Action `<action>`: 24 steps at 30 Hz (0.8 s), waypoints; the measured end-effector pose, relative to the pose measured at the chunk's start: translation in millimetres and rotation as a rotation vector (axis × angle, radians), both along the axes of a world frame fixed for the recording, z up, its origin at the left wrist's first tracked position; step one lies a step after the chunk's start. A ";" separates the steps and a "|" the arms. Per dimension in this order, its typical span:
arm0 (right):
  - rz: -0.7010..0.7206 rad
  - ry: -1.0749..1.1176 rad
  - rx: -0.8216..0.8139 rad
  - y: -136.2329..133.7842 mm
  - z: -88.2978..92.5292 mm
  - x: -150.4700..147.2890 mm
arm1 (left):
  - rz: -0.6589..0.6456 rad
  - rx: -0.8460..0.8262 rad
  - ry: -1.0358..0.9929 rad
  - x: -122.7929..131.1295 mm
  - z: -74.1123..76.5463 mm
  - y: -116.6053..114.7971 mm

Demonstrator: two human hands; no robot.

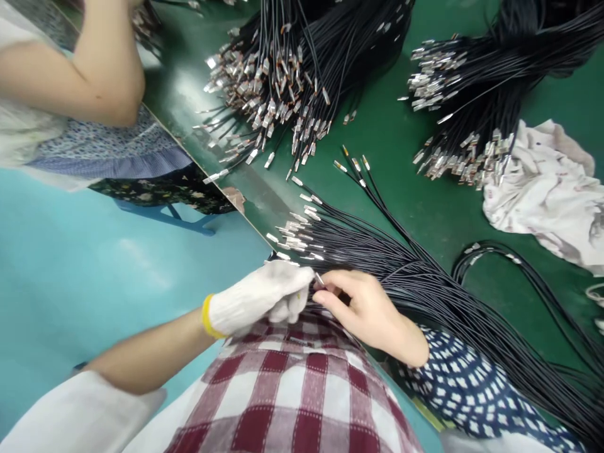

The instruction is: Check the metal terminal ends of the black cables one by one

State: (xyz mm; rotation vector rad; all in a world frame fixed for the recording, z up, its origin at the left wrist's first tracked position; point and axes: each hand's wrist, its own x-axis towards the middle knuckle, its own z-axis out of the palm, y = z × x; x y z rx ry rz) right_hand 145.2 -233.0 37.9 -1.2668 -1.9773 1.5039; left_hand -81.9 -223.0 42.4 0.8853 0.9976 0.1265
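Observation:
My left hand point(264, 297), in a white glove with a yellow cuff, is closed on a black cable's metal-tipped end at the edge of a green table point(401, 138). My bare right hand point(365, 308) pinches the same small metal terminal point(319, 279) from the other side, fingertips touching the glove. Both hands sit on a fanned bundle of black cables point(377, 251) with silver ends, lying across the table toward the lower right.
Two more heaps of black cables with metal terminals lie at the back point(292, 69) and back right point(472, 107). A crumpled white cloth point(547, 189) lies at the right. Another person's bare arm point(75, 75) reaches in at the upper left. Teal floor point(94, 264) lies beyond the table edge.

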 end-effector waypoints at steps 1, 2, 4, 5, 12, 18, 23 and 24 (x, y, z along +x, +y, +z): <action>-0.011 -0.156 0.259 13.3 1.0 5.3 | 0.009 0.042 0.111 -2.4 3.0 1.3; -0.082 -0.252 0.431 28.9 0.5 12.2 | 0.027 0.091 0.241 -4.9 5.8 2.3; -0.258 -0.529 0.534 63.0 -4.9 29.3 | 0.050 0.147 0.417 -8.6 10.6 3.9; -0.336 -0.679 0.526 79.2 -9.3 38.1 | 0.057 0.148 0.458 -9.5 12.8 4.7; -0.400 -0.851 0.335 118.0 -31.2 62.9 | 0.185 0.182 0.397 -4.0 23.4 9.5; -0.445 -0.321 0.561 86.7 -16.5 67.3 | 0.218 0.431 0.386 -5.8 19.5 14.8; -0.160 -0.106 0.556 46.6 -1.7 64.0 | 0.252 0.523 0.128 2.4 8.8 23.3; -0.114 -0.087 0.562 40.2 -0.8 63.8 | 0.269 0.496 0.065 4.6 7.7 24.0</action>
